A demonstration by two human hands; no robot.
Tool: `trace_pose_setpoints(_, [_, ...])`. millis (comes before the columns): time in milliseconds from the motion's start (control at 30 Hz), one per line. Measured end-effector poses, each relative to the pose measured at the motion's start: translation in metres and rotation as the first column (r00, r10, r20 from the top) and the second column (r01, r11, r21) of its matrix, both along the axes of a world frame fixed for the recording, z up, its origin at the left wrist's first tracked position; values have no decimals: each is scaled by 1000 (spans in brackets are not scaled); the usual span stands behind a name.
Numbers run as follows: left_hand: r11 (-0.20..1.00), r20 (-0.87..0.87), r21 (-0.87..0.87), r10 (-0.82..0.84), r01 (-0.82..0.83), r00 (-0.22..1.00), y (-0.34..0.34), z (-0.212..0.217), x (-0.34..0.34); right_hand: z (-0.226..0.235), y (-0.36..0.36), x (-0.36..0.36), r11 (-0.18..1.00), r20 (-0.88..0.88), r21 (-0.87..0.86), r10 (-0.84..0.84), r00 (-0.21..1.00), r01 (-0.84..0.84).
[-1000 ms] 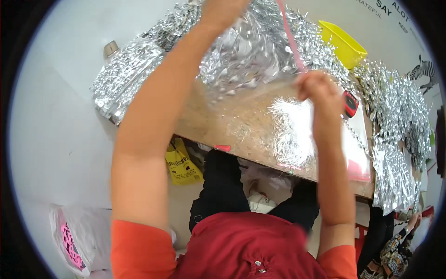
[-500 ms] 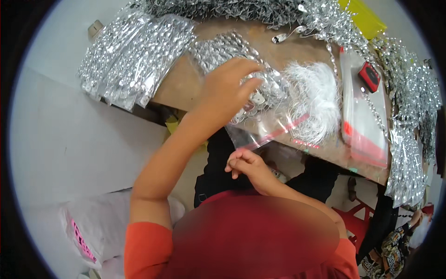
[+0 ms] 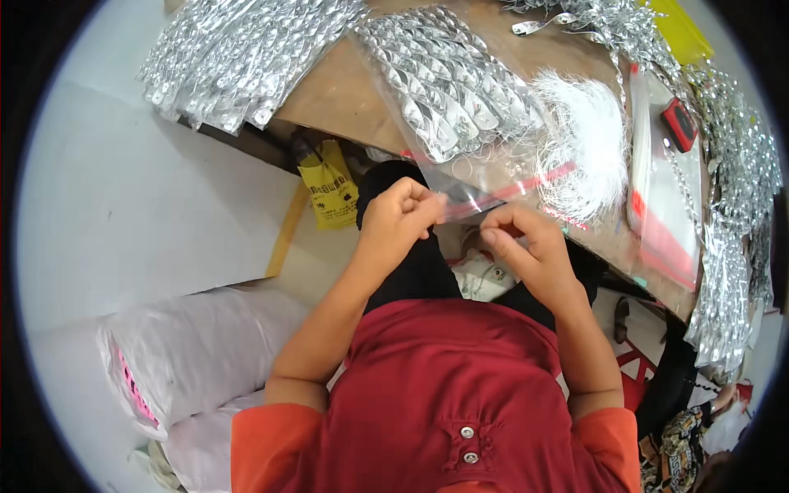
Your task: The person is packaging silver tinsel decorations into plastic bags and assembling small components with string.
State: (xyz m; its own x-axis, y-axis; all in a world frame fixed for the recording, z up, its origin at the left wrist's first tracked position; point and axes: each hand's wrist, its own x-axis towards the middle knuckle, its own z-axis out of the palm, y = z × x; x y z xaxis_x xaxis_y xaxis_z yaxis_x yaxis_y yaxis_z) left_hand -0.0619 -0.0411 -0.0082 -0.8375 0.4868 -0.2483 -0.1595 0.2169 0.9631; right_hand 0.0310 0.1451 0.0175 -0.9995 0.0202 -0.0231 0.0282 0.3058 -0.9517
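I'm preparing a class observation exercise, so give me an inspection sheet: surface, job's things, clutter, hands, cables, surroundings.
Surface: brown table, partly covered.
Job's things: clear bag, seemingly holding twisted silver strips; white strings on its right.
Clutter: red device on a stack of clear bags; silver packs at left.
Hands: left hand pinches the clear bag's near end; right hand close by, contact unclear.
Cables: nothing seen.
Surroundings: yellow bag below the table's edge; wrapped bundle at lower left.

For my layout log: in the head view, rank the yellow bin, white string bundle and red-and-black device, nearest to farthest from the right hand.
1. White string bundle: beyond the right hand.
2. Red-and-black device: farther right.
3. Yellow bin: upper right.
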Motion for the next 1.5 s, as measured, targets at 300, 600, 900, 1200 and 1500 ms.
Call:
trace_pose_setpoints(300, [986,208,155,26,-59,978,-11,-4,0,2,-9,-17,958,-279,280,19,960,62])
trace_pose_setpoints(600, [980,207,182,44,-83,977,7,-4,-17,31,44,-41,798,-495,425,-190,848,427])
trace_pose_setpoints(900, [974,198,217,22,-65,980,-32,-10,-19,22,20,-80,616,-405,771,280,870,160])
trace_pose_setpoints(1200, [978,193,194,40,-78,980,-43,-13,-25,-2,7,-82,464,-225,886,397,890,17])
trace_pose_setpoints(1500, [948,280,291,47,-131,959,-43,-14,-29,6,4,-87,526,-204,849,405,891,-44])
